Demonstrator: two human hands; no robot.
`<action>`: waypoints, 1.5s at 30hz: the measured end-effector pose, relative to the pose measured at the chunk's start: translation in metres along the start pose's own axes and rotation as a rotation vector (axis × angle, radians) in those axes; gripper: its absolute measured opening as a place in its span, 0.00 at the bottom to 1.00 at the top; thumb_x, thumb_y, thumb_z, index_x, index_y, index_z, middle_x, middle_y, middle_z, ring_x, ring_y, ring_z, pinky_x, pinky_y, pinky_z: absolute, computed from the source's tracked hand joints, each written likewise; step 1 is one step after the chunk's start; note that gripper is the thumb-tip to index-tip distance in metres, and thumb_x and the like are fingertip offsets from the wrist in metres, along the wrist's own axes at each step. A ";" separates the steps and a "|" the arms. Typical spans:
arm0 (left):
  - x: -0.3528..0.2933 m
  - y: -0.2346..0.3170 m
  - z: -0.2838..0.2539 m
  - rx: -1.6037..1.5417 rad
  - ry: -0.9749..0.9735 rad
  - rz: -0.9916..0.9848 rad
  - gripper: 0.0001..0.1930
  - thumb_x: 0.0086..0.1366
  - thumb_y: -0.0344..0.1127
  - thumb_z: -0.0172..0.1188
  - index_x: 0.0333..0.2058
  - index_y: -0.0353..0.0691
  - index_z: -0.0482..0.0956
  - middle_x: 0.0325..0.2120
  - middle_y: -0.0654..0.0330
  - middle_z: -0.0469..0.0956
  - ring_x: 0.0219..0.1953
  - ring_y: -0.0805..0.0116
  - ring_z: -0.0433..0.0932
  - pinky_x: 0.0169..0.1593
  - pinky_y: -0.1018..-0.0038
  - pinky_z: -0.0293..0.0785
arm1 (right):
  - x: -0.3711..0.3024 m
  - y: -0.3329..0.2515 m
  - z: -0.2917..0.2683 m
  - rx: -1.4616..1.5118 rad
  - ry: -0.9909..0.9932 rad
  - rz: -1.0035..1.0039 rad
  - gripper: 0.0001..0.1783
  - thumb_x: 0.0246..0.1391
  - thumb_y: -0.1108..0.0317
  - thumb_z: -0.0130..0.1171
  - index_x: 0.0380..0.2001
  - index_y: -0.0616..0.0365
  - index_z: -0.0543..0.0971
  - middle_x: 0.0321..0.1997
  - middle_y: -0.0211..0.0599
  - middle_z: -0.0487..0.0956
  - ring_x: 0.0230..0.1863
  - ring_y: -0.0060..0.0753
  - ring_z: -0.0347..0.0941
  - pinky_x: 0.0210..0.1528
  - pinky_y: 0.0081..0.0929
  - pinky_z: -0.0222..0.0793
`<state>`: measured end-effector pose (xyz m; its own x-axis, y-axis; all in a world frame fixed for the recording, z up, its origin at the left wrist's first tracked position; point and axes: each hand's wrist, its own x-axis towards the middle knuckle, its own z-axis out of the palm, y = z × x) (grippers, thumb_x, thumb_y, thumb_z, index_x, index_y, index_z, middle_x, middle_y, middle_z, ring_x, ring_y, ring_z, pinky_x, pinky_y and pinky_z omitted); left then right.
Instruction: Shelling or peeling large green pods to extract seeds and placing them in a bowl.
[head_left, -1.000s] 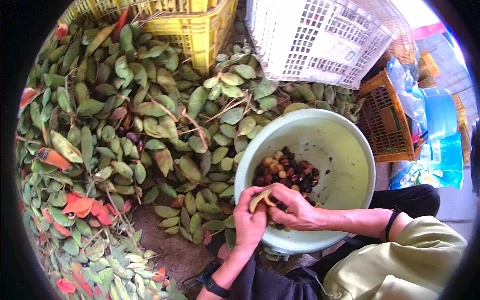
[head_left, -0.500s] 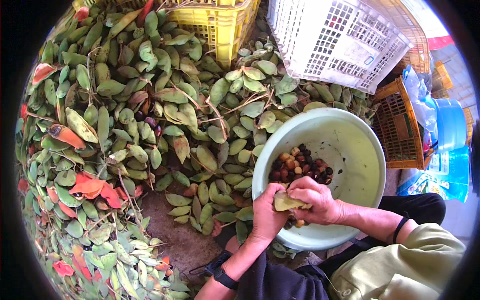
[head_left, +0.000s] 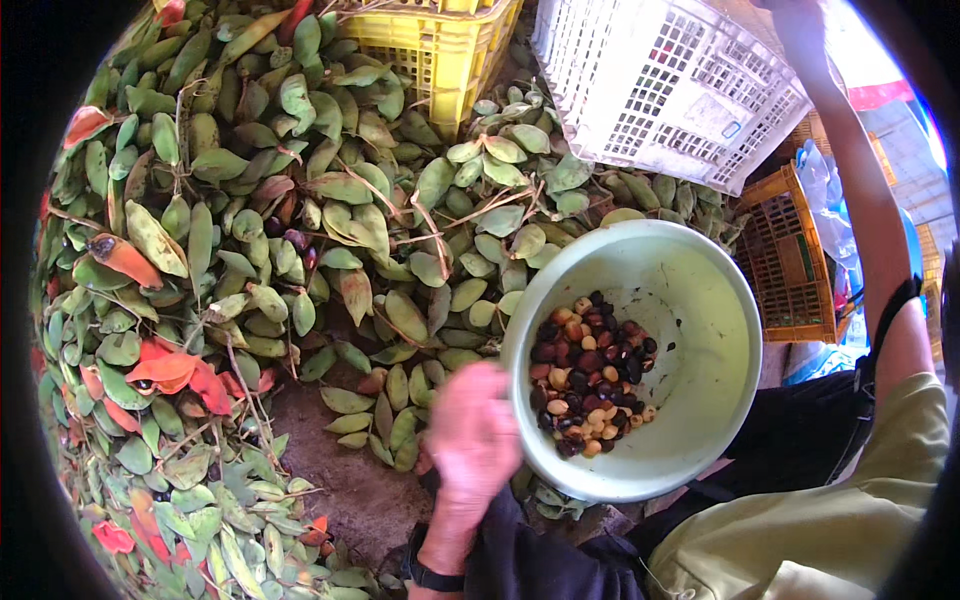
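My left hand (head_left: 472, 435) is beside the left rim of a pale green basin (head_left: 735, 400), smeared by motion, so its fingers do not show clearly. In the basin lie many dark red, black and pale tan seeds (head_left: 590, 375), gathered toward its left side. My right arm stretches up along the right edge, and my right hand (head_left: 800, 28) is above the far corner of a white crate (head_left: 700, 125). Its fingers run to the picture's edge, so what it holds, if anything, is hidden. Left of the basin, green seed pods (head_left: 395, 315) cover the ground in a deep heap.
A yellow crate (head_left: 440, 65) stands in the heap at the back. Right of the basin is an orange-brown crate (head_left: 790, 260), with blue plastic items (head_left: 855, 235) behind it. Split orange-red pods (head_left: 180, 370) lie at left. My dark-trousered leg (head_left: 800, 430) borders the basin.
Both hands have left the basin, where they held a pale green pod together. My right hand has swung up to the far right; my left has moved left outside the rim. The pod is out of sight.
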<state>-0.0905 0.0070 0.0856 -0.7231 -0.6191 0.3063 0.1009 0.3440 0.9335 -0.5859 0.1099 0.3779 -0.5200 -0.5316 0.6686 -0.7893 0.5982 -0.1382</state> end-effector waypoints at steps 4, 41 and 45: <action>-0.065 -0.082 -0.083 0.709 0.665 -0.145 0.18 0.68 0.36 0.50 0.52 0.31 0.68 0.50 0.44 0.69 0.52 0.49 0.69 0.57 0.55 0.64 | 0.006 0.030 0.035 -0.073 -0.222 0.077 0.13 0.60 0.65 0.48 0.44 0.57 0.76 0.46 0.38 0.78 0.51 0.36 0.72 0.54 0.35 0.65; 0.005 -0.058 -0.003 0.143 0.105 -0.067 0.14 0.52 0.27 0.58 0.40 0.36 0.80 0.49 0.44 0.72 0.53 0.51 0.71 0.57 0.63 0.67 | -0.250 -0.243 0.210 0.136 -1.012 -0.862 0.18 0.53 0.64 0.59 0.44 0.59 0.68 0.41 0.41 0.67 0.38 0.43 0.72 0.40 0.42 0.72; -0.005 -0.110 -0.049 0.440 0.387 -0.157 0.16 0.49 0.26 0.55 0.40 0.33 0.78 0.45 0.42 0.73 0.49 0.45 0.73 0.55 0.57 0.68 | -0.208 -0.209 0.196 0.059 -1.376 -0.375 0.14 0.57 0.62 0.54 0.40 0.61 0.74 0.40 0.39 0.68 0.32 0.32 0.69 0.36 0.30 0.74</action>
<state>-0.0648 -0.0623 -0.0091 -0.3969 -0.8695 0.2941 -0.3380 0.4364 0.8339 -0.3770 -0.0216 0.1241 -0.1517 -0.8189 -0.5534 -0.9431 0.2876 -0.1670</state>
